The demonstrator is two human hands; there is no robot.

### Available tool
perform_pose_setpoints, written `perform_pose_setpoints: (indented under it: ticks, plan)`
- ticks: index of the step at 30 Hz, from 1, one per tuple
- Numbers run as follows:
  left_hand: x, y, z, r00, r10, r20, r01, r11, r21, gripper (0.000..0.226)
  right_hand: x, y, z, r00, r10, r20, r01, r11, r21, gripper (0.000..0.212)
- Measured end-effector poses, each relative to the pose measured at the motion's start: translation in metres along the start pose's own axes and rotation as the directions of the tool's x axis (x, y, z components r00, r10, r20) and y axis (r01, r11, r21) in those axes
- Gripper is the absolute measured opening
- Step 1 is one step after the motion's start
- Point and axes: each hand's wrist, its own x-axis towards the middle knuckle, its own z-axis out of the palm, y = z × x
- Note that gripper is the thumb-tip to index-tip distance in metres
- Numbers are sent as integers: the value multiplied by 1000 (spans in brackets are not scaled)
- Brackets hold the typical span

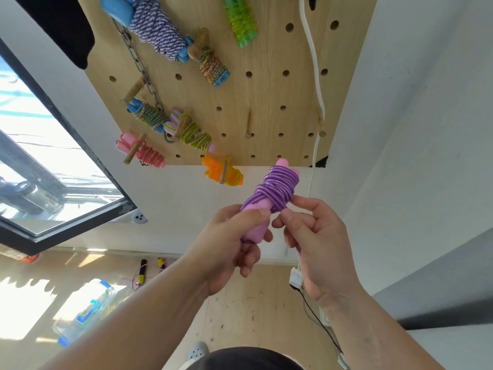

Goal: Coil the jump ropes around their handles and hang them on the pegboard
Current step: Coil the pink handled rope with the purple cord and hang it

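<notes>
In the middle of the frame we hold a purple jump rope [277, 186] just below the lower edge of the wooden pegboard [266, 89]. The rope is wound in many loops round its pink handles [255, 227], whose tips poke out above the coil. Our left hand [229, 247] grips the lower end of the handles, its fingers [249, 252] curled round them. Our right hand [317, 236] is just beside it at centre right, thumb and forefinger pinching a strand of the rope where it leaves the coil; the other fingers are loosely bent. On the board other coiled ropes hang on wooden pegs: an orange one [222, 174] at the bottom edge nearest our hands, a red one [145, 153] to its left, a yellow-green one [193, 133] above, a blue-and-white one [157, 30] at the upper left and a green one [242, 21] at the top. A metal chain [138, 62] runs down the left of the board, and a white cable [314, 62] down its right. A window [53, 169] fills the left of the frame. On the wooden floor [266, 316] at the lower left lie a clear plastic box [85, 311] and another rope's dark handles [143, 271].
</notes>
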Motion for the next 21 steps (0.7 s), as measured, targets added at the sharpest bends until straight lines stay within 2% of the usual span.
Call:
perform_pose_setpoints:
  ticks: [2, 4, 8, 11, 14, 17, 19, 21]
  plan:
    - [-2, 0, 0, 996, -47, 70, 56, 989, -134, 47, -4, 0, 4, 997, 71, 5, -71, 989, 130, 38]
    - [-4, -3, 1, 990, -78, 120, 101, 973, -205, 46, -4, -2, 7, 986, 162, 37, -167, 963, 213, 40]
    - [-6, -1, -8, 971, -95, 219, 159, 942, -296, 50, 1, -4, 1, 937, 323, 131, -341, 929, 144, 34]
    - [-7, 4, -12, 934, -47, 354, 177, 921, -346, 50, -3, 1, -4, 904, 376, 203, -412, 892, 183, 32]
    - [-5, 8, -9, 917, -17, 399, 169, 922, -349, 60, -5, -1, -1, 920, 327, 218, -367, 913, 180, 34]
    - [-5, 8, -6, 925, 4, 381, 172, 888, -427, 52, 3, -7, 0, 954, 271, 126, -286, 951, 116, 22]
    - [-4, 3, -6, 937, 0, 349, 178, 859, -480, 50, 8, -8, -2, 988, 129, 81, -133, 990, 52, 31]
    - [-5, -1, -5, 946, 4, 323, 185, 814, -551, 50, 11, -6, -4, 993, -99, 65, 98, 995, 13, 43]
